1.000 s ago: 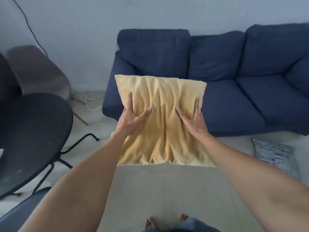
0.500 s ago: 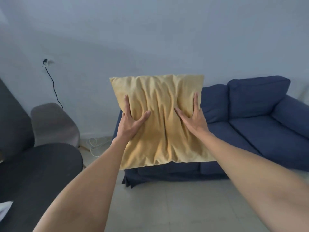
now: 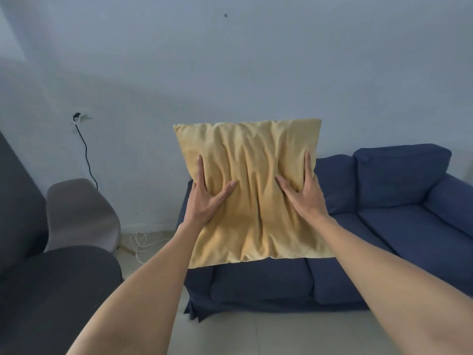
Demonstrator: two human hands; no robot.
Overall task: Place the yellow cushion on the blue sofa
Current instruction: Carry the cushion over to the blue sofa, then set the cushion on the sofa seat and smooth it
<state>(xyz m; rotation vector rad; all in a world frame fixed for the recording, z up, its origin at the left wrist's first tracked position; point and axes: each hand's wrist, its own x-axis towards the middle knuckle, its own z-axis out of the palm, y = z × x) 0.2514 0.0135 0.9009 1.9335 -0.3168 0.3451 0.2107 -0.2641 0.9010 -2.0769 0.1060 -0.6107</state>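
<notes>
I hold the yellow cushion (image 3: 253, 180) upright in the air in front of me, its fabric wrinkled. My left hand (image 3: 207, 198) grips its left side with the thumb pressed into the front. My right hand (image 3: 304, 196) grips its right side the same way. The blue sofa (image 3: 399, 221) stands behind and below the cushion against the wall. The cushion covers the sofa's left back cushion and armrest. The cushion's lower edge hangs above the sofa's left seat; whether it touches the sofa I cannot tell.
A dark chair (image 3: 51, 290) fills the lower left. A grey chair (image 3: 79, 213) stands behind it by the wall. A black cable (image 3: 87, 155) runs down from a wall socket, and white cord (image 3: 143, 242) lies coiled on the floor. Pale floor tiles (image 3: 268, 331) lie before the sofa.
The cushion has come closer to the sofa, which now looms larger. My view has tilted up from the floor toward the wall. Both hands keep the same grip.
</notes>
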